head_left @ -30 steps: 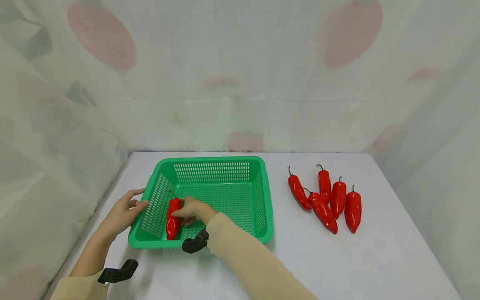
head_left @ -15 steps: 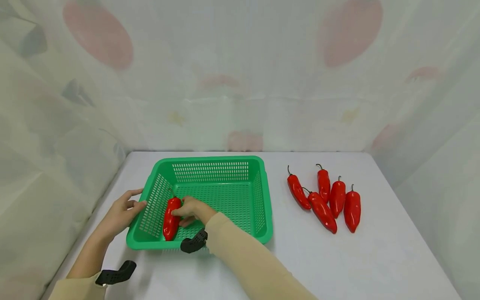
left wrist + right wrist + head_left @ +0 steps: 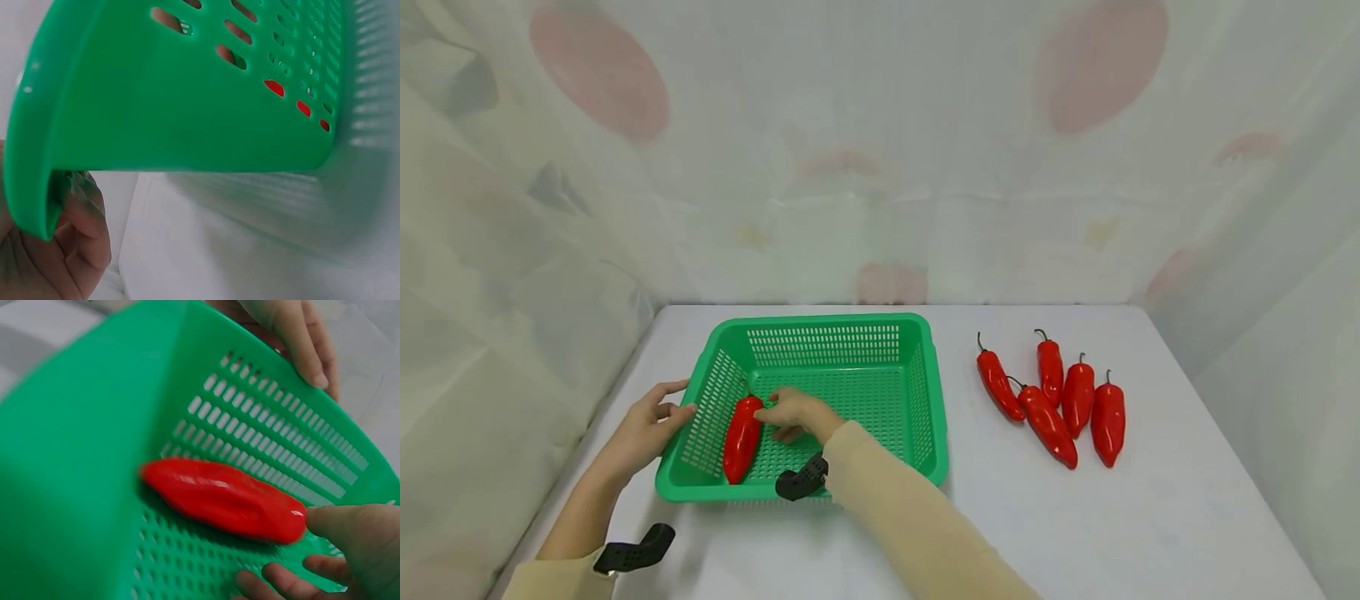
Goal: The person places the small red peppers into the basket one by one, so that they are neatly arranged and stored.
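A red chili pepper (image 3: 742,442) lies inside a green plastic basket (image 3: 820,320), along its left wall. My right hand (image 3: 797,412) is in the basket just right of the pepper. In the right wrist view the thumb tip meets the pepper's stem end (image 3: 275,519), while the other fingers (image 3: 290,582) are spread loosely below, off the pepper. My left hand (image 3: 643,429) holds the basket's left rim, fingers curled under the lip (image 3: 37,162) in the left wrist view. Red of the pepper (image 3: 304,109) shows through the wall slots there.
Several more red peppers (image 3: 1048,425) lie in a loose group on the white table (image 3: 1150,533), right of the basket. Patterned white curtains (image 3: 962,208) hang behind and at both sides. A black wrist camera (image 3: 801,477) sits near the basket's front rim.
The right hand has loosened from the pepper and shifted slightly right. The pepper has settled a little left, tilting its lower end outward. The left hand stays on the rim.
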`<state>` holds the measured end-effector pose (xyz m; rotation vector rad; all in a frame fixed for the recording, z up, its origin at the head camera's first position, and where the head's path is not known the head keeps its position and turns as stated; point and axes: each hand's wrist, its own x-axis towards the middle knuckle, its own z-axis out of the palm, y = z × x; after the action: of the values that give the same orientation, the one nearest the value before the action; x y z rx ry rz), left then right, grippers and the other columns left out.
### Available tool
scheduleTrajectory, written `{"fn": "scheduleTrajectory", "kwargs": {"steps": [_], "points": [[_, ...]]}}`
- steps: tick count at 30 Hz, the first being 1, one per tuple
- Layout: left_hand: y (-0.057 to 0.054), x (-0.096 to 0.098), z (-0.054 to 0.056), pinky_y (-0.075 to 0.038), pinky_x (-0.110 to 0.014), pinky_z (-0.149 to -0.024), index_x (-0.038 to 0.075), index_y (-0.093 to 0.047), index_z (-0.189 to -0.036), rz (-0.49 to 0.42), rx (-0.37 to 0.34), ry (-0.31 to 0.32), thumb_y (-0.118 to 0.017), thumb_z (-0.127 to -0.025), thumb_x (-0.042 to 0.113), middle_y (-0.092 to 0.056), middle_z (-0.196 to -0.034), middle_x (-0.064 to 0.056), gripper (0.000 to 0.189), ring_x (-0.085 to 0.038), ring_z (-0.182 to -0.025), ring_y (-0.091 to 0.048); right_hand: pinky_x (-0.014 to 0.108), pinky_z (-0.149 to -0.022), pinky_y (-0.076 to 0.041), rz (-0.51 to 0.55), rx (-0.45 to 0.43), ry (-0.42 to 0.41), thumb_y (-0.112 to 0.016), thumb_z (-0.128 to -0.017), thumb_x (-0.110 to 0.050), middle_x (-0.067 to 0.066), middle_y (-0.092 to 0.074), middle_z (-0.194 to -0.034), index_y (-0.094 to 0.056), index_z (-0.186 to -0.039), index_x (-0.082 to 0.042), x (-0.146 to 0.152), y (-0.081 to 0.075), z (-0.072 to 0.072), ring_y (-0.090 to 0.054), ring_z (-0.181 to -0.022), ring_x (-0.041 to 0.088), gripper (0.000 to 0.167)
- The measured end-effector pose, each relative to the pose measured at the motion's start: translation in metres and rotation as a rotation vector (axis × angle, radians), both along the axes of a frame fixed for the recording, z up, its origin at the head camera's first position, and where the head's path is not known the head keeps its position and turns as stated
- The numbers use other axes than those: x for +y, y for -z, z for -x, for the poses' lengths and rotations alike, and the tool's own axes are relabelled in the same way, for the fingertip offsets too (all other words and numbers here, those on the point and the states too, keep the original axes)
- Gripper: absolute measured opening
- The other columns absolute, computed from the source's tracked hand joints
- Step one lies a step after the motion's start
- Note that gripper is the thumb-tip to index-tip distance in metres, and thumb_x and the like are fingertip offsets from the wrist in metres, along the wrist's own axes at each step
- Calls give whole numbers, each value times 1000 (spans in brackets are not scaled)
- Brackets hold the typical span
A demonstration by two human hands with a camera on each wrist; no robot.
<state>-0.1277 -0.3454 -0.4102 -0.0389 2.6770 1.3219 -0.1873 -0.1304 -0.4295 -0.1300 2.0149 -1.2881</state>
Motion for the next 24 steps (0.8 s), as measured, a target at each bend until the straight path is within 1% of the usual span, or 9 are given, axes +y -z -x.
{"fn": "scheduleTrajectory", "kwargs": {"steps": [4,8,12,14,16,18,20,22,24], "points": [[0,0,0,-56,-34,-60,2,-22,-142,-1,-3,-5,-48,-96,30,-57,-98,-24,60,-21,-72,-65,42,-85,-51,-1,72,-68,-53,-94,-24,17,-56,-119,-40,-136,-4,13,-5,9,-62,-100,32,48],[0,-1,0,-56,-34,-60,2,-23,-142,-2,1,-3,-48,-96,29,-56,-97,-24,59,-21,-71,-65,39,-81,-53,-29,200,-176,-52,-94,-25,20,-61,-110,-42,-134,-4,23,-13,16,-63,-97,31,47],[1,-1,1,-56,-34,-59,2,-23,-142,9,5,-10,-48,-96,30,-57,-95,-23,59,-20,-70,-65,30,-66,-54,-28,358,-265,-53,-94,-24,14,-66,-91,-47,-130,-3,30,-22,22,-64,-78,23,43],[1,-2,1,-56,-34,-58,2,-23,-142,9,4,-12,-48,-96,31,-57,-95,-23,60,-20,-70,-65,26,-62,-52,-11,404,-285,-54,-93,-24,9,-66,-88,-49,-128,-3,35,-27,23,-62,-69,16,41],[1,-2,1,-56,-34,-58,3,-23,-142,7,2,-12,-48,-96,31,-57,-96,-24,60,-20,-70,-65,22,-60,-50,-8,451,-309,-54,-93,-25,5,-66,-93,-51,-126,-5,40,-32,25,-61,-65,10,39],[1,-2,1,-56,-34,-58,3,-23,-142,8,3,-11,-48,-96,31,-57,-97,-24,60,-20,-69,-65,20,-64,-50,-21,491,-334,-53,-93,-27,5,-65,-101,-51,-126,-8,47,-37,26,-62,-68,9,38],[1,-2,1,-56,-34,-58,3,-23,-142,8,5,-11,-48,-96,31,-57,-97,-24,60,-20,-69,-65,19,-69,-49,-56,556,-357,-53,-93,-30,4,-64,-108,-52,-126,-11,54,-42,27,-63,-78,9,38],[1,-1,1,-56,-34,-58,3,-23,-143,7,7,-11,-48,-96,31,-57,-97,-24,60,-20,-69,-65,19,-74,-48,-88,612,-371,-52,-93,-31,3,-63,-110,-52,-126,-13,61,-46,29,-62,-88,9,37],[1,-1,0,-56,-34,-58,2,-22,-143,4,4,-10,-48,-96,30,-57,-97,-24,60,-20,-69,-65,20,-77,-47,-103,655,-370,-52,-93,-32,2,-63,-111,-52,-126,-15,69,-51,30,-59,-93,9,36]]}}
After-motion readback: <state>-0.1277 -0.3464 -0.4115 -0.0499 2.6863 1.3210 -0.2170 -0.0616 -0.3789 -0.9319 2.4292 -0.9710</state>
